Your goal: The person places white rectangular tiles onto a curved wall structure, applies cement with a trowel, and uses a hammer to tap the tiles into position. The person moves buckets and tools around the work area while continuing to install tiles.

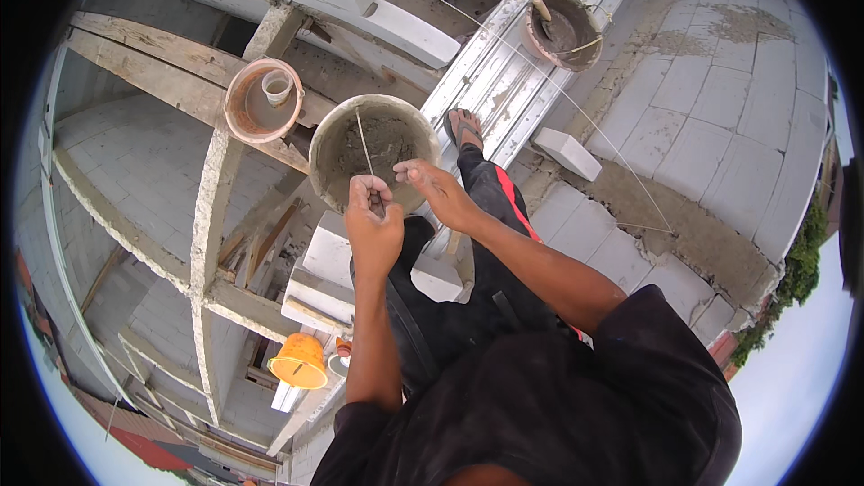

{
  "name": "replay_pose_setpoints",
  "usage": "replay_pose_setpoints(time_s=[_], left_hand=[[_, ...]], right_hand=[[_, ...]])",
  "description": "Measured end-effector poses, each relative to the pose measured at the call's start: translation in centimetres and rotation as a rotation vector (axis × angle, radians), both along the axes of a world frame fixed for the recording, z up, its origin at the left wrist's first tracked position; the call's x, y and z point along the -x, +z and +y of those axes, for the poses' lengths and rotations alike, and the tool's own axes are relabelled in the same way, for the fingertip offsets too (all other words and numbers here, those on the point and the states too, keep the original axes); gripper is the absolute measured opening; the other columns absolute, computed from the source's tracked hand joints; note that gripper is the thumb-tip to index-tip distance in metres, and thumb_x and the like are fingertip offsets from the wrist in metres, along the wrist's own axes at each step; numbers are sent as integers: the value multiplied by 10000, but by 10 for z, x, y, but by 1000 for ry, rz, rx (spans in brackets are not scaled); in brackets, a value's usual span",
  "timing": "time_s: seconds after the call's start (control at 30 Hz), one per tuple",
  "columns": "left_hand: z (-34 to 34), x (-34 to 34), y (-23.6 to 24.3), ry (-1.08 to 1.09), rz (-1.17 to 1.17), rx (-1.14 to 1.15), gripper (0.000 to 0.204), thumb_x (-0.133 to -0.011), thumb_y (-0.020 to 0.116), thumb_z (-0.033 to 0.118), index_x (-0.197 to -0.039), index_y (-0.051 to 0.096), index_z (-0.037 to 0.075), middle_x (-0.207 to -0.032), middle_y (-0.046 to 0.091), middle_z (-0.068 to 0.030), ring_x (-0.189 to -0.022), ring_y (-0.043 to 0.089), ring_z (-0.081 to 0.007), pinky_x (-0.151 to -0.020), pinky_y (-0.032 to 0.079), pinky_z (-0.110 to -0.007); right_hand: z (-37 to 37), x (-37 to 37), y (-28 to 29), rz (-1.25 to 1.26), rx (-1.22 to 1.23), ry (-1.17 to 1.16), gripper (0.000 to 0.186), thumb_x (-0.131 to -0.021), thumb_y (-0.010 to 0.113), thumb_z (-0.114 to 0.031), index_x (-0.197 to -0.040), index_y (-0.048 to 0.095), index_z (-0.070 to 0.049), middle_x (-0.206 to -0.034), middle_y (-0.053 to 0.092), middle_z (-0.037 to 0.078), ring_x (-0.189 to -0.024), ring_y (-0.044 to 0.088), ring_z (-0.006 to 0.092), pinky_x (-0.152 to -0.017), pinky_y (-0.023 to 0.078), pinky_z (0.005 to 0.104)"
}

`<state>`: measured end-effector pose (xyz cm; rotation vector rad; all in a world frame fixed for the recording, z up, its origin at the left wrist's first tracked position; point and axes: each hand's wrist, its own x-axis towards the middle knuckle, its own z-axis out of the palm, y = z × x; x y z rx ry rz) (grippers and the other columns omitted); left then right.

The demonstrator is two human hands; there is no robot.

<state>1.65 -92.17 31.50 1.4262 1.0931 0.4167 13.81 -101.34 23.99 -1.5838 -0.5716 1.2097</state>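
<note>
My left hand (373,225) is closed, its fingers curled and thumb drawn in, over the near rim of a big bucket of grey mortar (387,146). A thin pale rod or cord (364,139) runs from the bucket's far side down to the left fingertips; whether they grip it I cannot tell. Just to the right, my right hand (437,191) hovers by the same rim, its fingers bent and pressed together, pointing at the left hand. Anything small between the fingers of either hand is too small to make out.
A pinkish bucket with a white cup (276,85) stands on beams to the left. A mortar bucket (562,33) with a wooden-handled tool sits on the metal planks (486,67). A taut string (585,115) crosses the right. Below are a loose block (567,154) and a yellow bucket (298,362).
</note>
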Motion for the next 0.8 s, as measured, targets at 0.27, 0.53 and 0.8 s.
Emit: replay_pose_setpoints(time_s=[0.27, 0.53, 0.8], left_hand=[[-55, 11, 48, -334, 17, 235, 413, -909, 630, 10, -1313, 565, -46, -1348, 627, -227, -1315, 585, -313, -1120, 431, -405], [-160, 143, -13, -658, 919, -43, 651, -855, 758, 288, -1427, 536, 70, -1584, 418, -224, -1459, 365, -466, -1173, 352, -562], [-148, 112, -46, -663, 1046, -78, 661, -840, 780, 325, -1413, 548, 91, -1522, 458, -176, -1437, 381, -418, -1154, 353, -582]], right_hand=[[4, -4, 83, 289, 441, -240, 443, -1003, 688, -416, -1040, 653, 24, -832, 649, 54, -711, 633, 120, -687, 552, 296], [-63, -123, -54, -398, 729, -253, 435, -968, 682, -389, -909, 710, 41, -855, 728, 252, -890, 720, 412, -823, 554, 480], [-60, -220, -137, -524, 780, 79, 404, -952, 689, -379, -1069, 734, 6, -1008, 728, 288, -1026, 695, 459, -901, 532, 500]])
